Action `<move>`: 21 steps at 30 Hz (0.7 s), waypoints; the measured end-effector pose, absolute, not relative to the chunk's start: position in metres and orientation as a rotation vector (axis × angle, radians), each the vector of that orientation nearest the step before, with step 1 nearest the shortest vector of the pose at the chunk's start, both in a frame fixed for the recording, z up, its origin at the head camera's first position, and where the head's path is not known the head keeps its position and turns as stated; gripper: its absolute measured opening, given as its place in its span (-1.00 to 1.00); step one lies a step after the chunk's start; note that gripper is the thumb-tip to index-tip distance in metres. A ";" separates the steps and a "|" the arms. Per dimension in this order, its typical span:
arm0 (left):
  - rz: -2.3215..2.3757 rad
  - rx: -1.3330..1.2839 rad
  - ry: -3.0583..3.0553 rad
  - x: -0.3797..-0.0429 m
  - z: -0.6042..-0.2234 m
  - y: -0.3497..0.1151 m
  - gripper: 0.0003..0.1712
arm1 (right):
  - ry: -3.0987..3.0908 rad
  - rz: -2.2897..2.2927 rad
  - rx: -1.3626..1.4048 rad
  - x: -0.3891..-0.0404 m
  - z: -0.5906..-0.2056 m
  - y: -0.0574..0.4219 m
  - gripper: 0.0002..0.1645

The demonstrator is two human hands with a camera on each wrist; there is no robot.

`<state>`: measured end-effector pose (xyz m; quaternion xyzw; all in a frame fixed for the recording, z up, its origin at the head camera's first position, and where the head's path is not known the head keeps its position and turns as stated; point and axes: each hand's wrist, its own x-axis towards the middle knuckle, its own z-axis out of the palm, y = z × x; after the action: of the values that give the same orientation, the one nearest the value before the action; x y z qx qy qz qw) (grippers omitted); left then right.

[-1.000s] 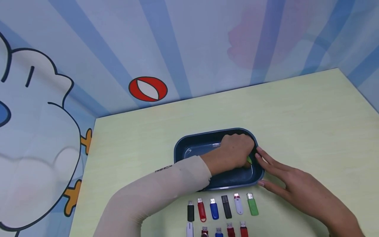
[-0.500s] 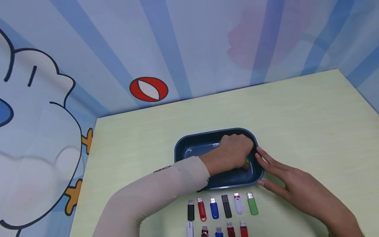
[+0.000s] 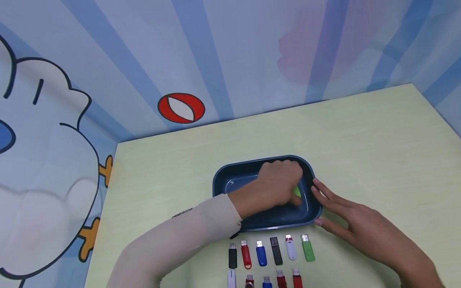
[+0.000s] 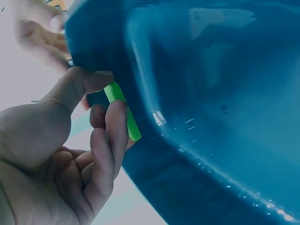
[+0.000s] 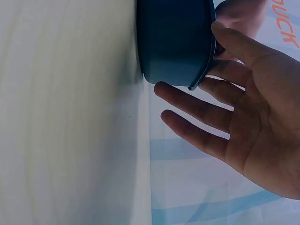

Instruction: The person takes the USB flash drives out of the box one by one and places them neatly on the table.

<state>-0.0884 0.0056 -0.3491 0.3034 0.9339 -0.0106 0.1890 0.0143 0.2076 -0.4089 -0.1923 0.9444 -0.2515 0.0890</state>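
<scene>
My left hand (image 3: 277,182) is inside a dark blue rectangular tray (image 3: 235,184), in its right half. Between thumb and fingers it pinches a small bright green bar with rounded ends (image 4: 132,124). In the left wrist view the bar lies close over the tray's sloping inner wall; its exact kind does not show. My right hand (image 3: 354,220) is at the tray's right end, fingers straight and spread, with fingertips right at the rim. In the right wrist view, the tray's outer wall (image 5: 176,42) stands beside the thumb and fingers.
In front of the tray, USB sticks lie in two rows, among them a black (image 3: 232,258), a blue (image 3: 261,256) and a green one (image 3: 307,249). The front row is cut off by the frame's edge. A printed wall (image 3: 245,60) borders the pale table (image 3: 360,152).
My left hand has shifted a little leftward inside the tray, still pinching the green bar. The right hand and the USB sticks have stayed where they were.
</scene>
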 end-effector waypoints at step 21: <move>0.148 0.941 2.647 -0.060 -0.320 -0.017 -0.38 | 2.819 -0.749 -0.571 0.017 -0.411 0.211 -0.09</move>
<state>-0.0602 -0.0166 -0.3205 0.3301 0.9283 0.0519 0.1633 0.0172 0.2106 -0.4106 -0.1915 0.9451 -0.2511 0.0845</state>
